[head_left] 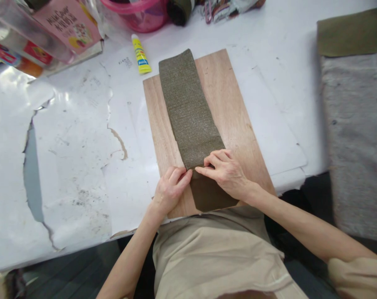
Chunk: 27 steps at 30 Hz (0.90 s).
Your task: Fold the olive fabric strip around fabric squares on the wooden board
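Note:
A long olive-green fabric strip [191, 104] lies along a wooden board [235, 95]. Its upper stretch looks rough and speckled; the part nearest my body is smoother and darker, and a crosswise edge or fold divides the two. At the left end of that line, my left hand [172, 187] pinches the fabric between thumb and fingers. My right hand [227, 172] is on the same line from the right, fingers curled and thumb and fingertip close to the left hand's tips. The fingers partly hide the fold.
A yellow glue tube [141, 55] lies beyond the board. Behind it are a pink basin [138, 16], a pink package [68, 25] and plastic bottles [35, 37]. The white table covering [79, 166] is torn at left. Grey-backed olive material [356, 124] hangs at right.

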Tool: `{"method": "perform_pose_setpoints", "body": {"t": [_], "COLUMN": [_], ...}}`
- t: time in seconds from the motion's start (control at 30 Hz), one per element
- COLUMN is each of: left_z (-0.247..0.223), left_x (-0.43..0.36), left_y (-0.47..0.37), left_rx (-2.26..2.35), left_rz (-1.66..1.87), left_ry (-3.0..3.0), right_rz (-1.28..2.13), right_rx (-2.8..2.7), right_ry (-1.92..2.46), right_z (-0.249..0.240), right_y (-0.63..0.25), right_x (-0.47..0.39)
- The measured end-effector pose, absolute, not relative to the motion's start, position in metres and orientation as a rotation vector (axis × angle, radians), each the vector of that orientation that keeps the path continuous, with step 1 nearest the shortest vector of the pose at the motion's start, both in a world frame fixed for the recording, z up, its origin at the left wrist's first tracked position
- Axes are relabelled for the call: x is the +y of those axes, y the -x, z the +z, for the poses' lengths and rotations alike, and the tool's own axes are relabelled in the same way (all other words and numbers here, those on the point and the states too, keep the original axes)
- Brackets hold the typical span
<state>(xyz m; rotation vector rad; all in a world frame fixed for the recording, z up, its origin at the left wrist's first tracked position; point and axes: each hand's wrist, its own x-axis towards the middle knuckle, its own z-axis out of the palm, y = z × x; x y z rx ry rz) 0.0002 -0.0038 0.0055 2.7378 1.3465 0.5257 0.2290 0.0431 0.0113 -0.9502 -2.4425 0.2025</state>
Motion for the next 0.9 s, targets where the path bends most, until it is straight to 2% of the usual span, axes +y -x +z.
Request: {"method": "perform_pose_setpoints", "body": {"t": [0.17,0.37,0.9], "left_z": [0.006,0.011,0.0], "left_x": [-0.01,-0.014,-0.015], "left_y": [0.003,-0.011,-0.021], "left_rx": [1.384,1.496,1.483], "left_rz": [0.473,0.677,0.593], "left_ry": [-2.709,-2.554,-2.569], "right_rz": [0.167,0.211,0.377], "right_rx": [-2.463,-2.459,-2.439], "right_ry": [0.949,0.946,0.898], "right_z": [0.012,0.012,0.008], "right_y": [-0.229,-0.228,-0.257], "right_x": [0.043,0.042,0.054]}}
